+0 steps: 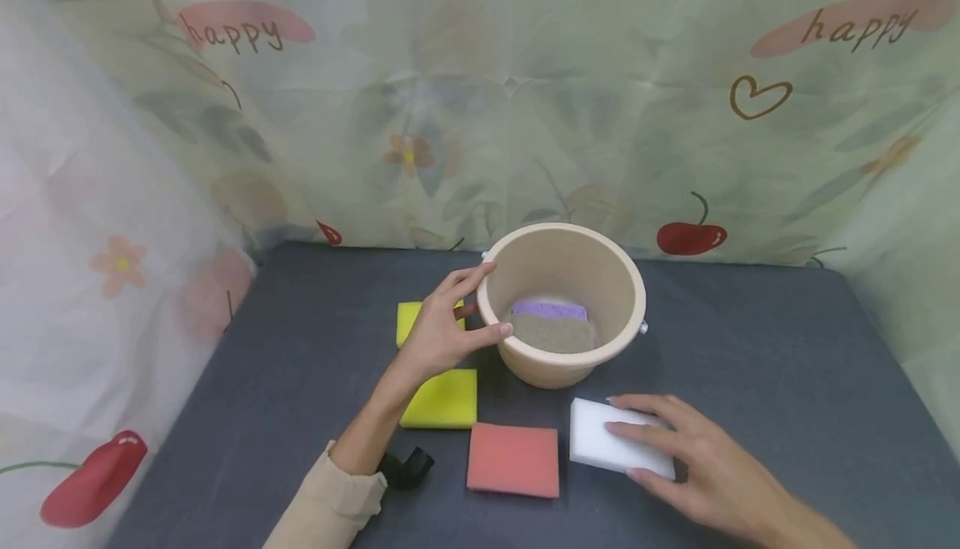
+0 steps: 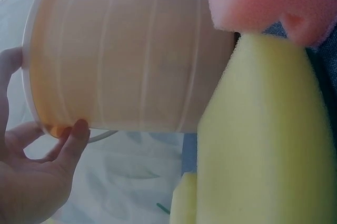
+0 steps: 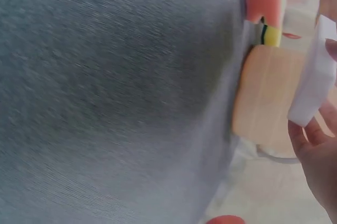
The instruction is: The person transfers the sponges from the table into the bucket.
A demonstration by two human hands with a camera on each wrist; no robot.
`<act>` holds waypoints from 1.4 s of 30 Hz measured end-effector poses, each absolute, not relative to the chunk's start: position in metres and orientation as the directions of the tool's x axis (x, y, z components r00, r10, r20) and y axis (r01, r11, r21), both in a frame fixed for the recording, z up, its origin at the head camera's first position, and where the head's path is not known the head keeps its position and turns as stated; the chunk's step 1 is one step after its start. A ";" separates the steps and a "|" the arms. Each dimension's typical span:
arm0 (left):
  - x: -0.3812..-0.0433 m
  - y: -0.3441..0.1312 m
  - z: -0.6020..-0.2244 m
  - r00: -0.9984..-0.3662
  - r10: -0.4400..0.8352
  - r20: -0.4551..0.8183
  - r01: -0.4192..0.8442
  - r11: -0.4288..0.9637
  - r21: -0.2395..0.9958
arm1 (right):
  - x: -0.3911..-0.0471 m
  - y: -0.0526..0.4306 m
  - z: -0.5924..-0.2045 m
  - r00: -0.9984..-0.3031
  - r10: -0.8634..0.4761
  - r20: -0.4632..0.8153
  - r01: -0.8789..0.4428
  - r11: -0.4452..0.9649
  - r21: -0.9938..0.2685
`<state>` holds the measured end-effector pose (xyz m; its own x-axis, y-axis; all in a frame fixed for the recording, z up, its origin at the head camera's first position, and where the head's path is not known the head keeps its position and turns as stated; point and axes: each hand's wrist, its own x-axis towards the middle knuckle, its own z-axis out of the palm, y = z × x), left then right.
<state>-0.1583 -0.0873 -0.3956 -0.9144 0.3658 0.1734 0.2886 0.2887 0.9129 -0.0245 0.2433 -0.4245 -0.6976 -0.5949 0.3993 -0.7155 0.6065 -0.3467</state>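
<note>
Lying near bucket (image 1: 551, 371), pink sponge (image 1: 513, 460), yellow sponges (image 1: 446, 401) partly behind left hand (image 1: 438, 334)

the bucket (image 1: 551, 372)'s mouth faces up, so a way in from above lies open, down to the grey sponge (image 1: 555, 335) and purple sponge (image 1: 550, 310) at its bottom. the left grip (image 1: 441, 332) blocks the left rim, its arm reaching over two yellow sponges (image 1: 444, 403). in front, the pink sponge (image 1: 513, 461) takes up room, a narrow gap parting it from the white sponge (image 1: 600, 446) in the right grip (image 1: 701, 459). bare counter (image 1: 757, 332) spreads right of the bucket; the curtain (image 1: 570, 132) walls off the back.
</note>
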 end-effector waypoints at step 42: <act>-0.161 -0.087 -0.399 -0.909 0.376 0.181 0.305 0.304 0.902 | -0.072 0.234 -0.330 -0.530 -0.584 0.615 -0.841 0.454 -0.294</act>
<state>-0.1610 -0.0875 -0.3987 -0.9090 0.3756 0.1806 0.3050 0.3044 0.9024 -0.0723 0.2336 -0.3304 -0.5300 -0.5839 0.6149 -0.8411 0.4539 -0.2940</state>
